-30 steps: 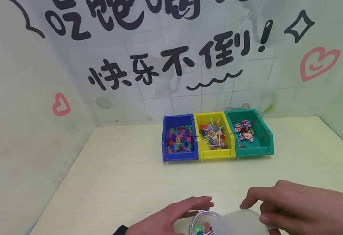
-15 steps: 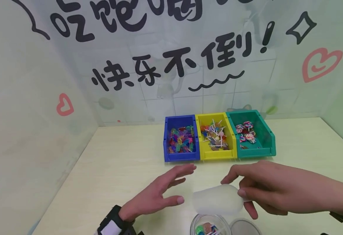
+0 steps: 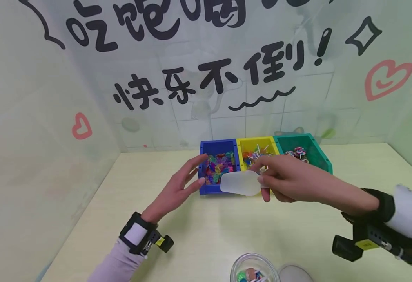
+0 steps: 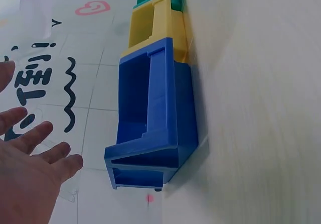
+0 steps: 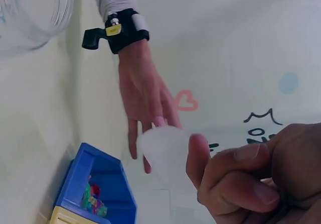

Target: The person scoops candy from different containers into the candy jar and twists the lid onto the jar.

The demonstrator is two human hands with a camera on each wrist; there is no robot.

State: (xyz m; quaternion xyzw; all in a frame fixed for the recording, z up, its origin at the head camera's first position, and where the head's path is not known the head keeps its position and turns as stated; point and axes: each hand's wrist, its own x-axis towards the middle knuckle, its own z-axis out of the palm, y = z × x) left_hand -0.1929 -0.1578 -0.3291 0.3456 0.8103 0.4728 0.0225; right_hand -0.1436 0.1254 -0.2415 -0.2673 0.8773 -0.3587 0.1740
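My right hand (image 3: 287, 178) pinches the handle of a translucent white scoop (image 3: 239, 183), held level in front of the bins with its mouth toward the left. Left of the scoop, my left hand (image 3: 174, 192) is spread and holds nothing, its fingertips by the left edge of the blue bin (image 3: 209, 190). Bright, see-through coloured pieces (image 3: 219, 166) fill that bin's floor. Lollipops on white sticks (image 3: 253, 154) lie in the yellow bin (image 3: 258, 141), partly hidden behind the right hand. In the right wrist view the scoop (image 5: 168, 151) overlaps my left hand (image 5: 145, 91).
The green bin (image 3: 320, 154) at the right holds swirled candies (image 3: 299, 152). At the table's near edge stands a clear round jar (image 3: 235, 270) with a few candies inside, beside a pale round lid (image 3: 295, 274). A printed sheet (image 3: 138, 129) hangs behind the bins.
Both hands have moved forward, away from the jar and up to the bins. The scoop has travelled along in the right hand, from over the jar to in front of the blue and yellow bins.
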